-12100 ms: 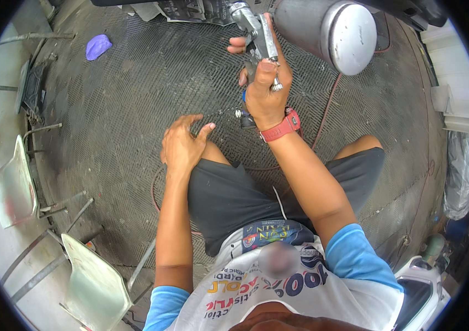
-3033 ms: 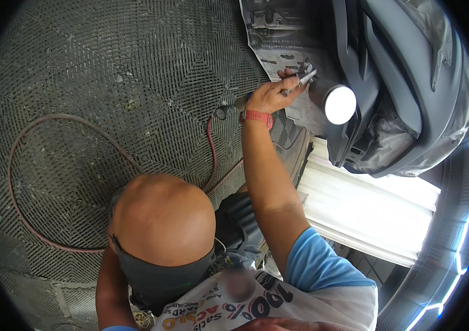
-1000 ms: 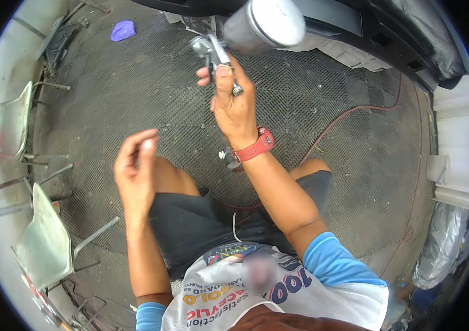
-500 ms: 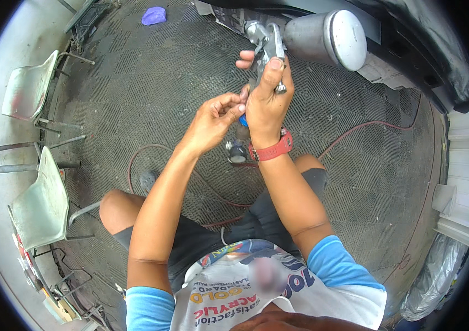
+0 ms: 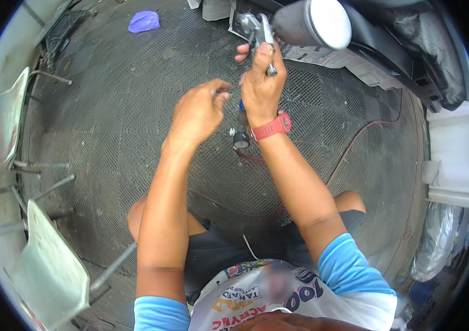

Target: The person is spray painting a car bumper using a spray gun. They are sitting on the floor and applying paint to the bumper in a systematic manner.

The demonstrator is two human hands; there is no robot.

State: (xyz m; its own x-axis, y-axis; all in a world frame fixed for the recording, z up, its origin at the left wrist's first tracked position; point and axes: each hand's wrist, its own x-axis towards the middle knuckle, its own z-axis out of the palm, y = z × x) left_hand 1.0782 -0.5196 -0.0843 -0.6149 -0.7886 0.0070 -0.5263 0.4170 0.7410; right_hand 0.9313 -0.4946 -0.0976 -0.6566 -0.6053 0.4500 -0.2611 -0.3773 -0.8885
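Note:
A metal spray gun (image 5: 256, 30) is in my right hand (image 5: 263, 85), with the fingers wrapped round its handle and the thumb on its back. Its grey cup with a white round end (image 5: 331, 23) leans to the right. Below the handle, close to my red-banded wrist, hangs a round gauge-like fitting (image 5: 241, 139); a bit of blue shows above it. My left hand (image 5: 194, 113) is apart from the gun, to its left. Its fingers curl in toward the thumb, and whether something small is between them is hidden.
A red hose (image 5: 350, 146) runs over the dark ribbed floor mat (image 5: 107, 132). A dark panel (image 5: 378, 44) with paper under it stands at the far right. Pale chairs (image 5: 52, 265) line the left wall. A purple crumpled item (image 5: 144, 21) lies at the far left.
My left hand has come away from the spray gun's handle and moved left. My right hand still holds the gun, now slightly higher in view. The whole view has shifted.

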